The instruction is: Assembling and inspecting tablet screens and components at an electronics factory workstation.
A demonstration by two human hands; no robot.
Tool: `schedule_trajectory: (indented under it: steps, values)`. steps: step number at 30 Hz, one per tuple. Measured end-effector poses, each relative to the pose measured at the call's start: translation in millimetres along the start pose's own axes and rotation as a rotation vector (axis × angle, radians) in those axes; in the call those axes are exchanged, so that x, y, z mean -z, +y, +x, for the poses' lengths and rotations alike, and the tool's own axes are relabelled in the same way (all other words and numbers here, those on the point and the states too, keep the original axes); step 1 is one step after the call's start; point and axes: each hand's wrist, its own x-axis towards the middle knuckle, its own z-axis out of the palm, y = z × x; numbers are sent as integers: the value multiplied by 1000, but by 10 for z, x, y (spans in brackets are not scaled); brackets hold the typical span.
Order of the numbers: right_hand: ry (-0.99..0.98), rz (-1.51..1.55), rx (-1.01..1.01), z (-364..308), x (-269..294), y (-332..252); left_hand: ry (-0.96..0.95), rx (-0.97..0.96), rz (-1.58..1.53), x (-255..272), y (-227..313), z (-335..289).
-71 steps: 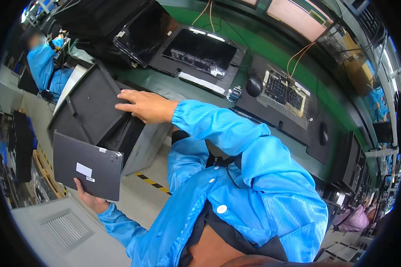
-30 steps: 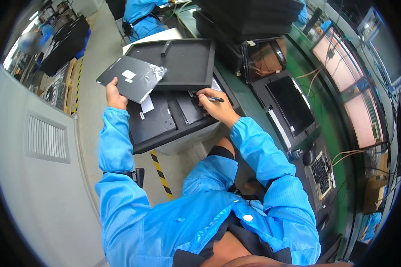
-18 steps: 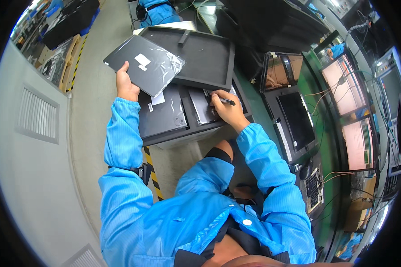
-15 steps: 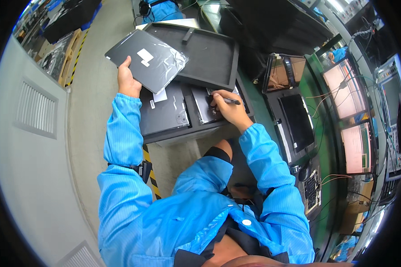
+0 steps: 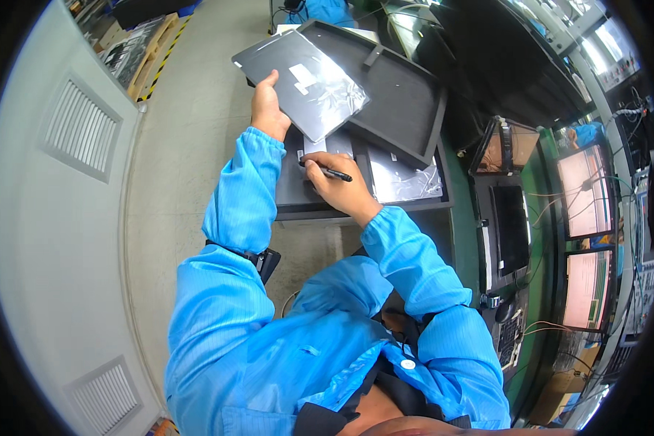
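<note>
My left hand (image 5: 270,115) grips the lower left edge of a flat dark tablet-like device (image 5: 287,58) in clear film, with white labels on it. It is held up and tilted over the trays. My right hand (image 5: 347,192) is closed around a black pen (image 5: 334,174), its tip by a small white label at the left part of the lower black tray (image 5: 327,215). Another film-covered flat device (image 5: 403,180) lies in that tray's right part. The surface directly under my right hand is largely hidden.
An emptied-looking black tray (image 5: 400,91) rests askew on the lower one. To the right, a green-topped bench carries a dark screen (image 5: 510,229), a keyboard (image 5: 511,338) and lit monitors (image 5: 587,289). A grey louvred panel (image 5: 80,240) stands at the left.
My right hand with the pen has moved left across the lower tray, from the right device to the left part. My left hand still holds the device. The whole view has shifted.
</note>
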Motion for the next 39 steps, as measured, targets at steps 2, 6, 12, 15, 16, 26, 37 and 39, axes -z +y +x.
schedule_trajectory:
  steps: [2,6,12,15,16,26,37,39]
  values:
    - [36,-43,36,-2,-39,36,0,-4,0,20,32,-24]
    - [19,-5,23,3,-37,7,1,-8,19,21,57,-47]
    - [382,-224,359,-141,224,-31,-13,15,1,15,28,81]
    - [509,-639,432,-170,614,-61,-22,10,21,86,36,131]
    - [503,-796,380,-145,726,10,-29,20,28,109,47,140]
    - [146,-804,300,-736,1655,232,-269,209,-2,-345,976,-1631]
    - [532,-725,228,-1922,1647,-81,-271,404,431,-854,-611,-1012]
    - [568,-598,16,-2251,1692,-214,-204,464,444,-667,-1088,-653]
